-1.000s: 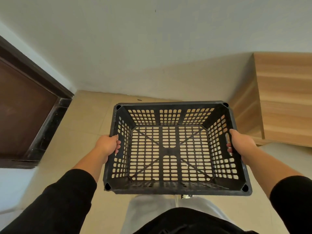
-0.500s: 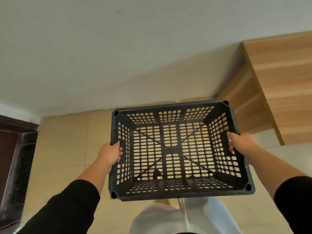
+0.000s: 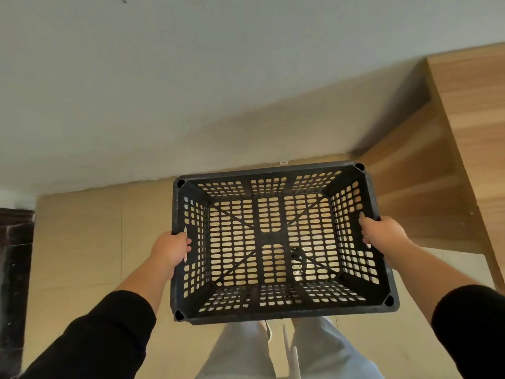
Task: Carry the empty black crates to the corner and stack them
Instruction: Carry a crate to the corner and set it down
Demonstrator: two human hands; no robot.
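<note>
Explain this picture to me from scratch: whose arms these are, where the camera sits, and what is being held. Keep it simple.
There is no machine here. The camera is worn on a person's head and looks forward and down, so the two arms reaching in from the bottom are that person's own, in black sleeves.

The left hand grips the left rim of a black crate, and the right hand grips the right rim. The crate is a plastic box full of small holes. It is empty: you can see the tiled floor through its bottom. It is carried in the air, not resting on anything.

Ahead is a plain wall. To the right stands a wooden cabinet, and the corner between the two lies just beyond the crate. Below the crate you glimpse the person's light trousers.
</note>
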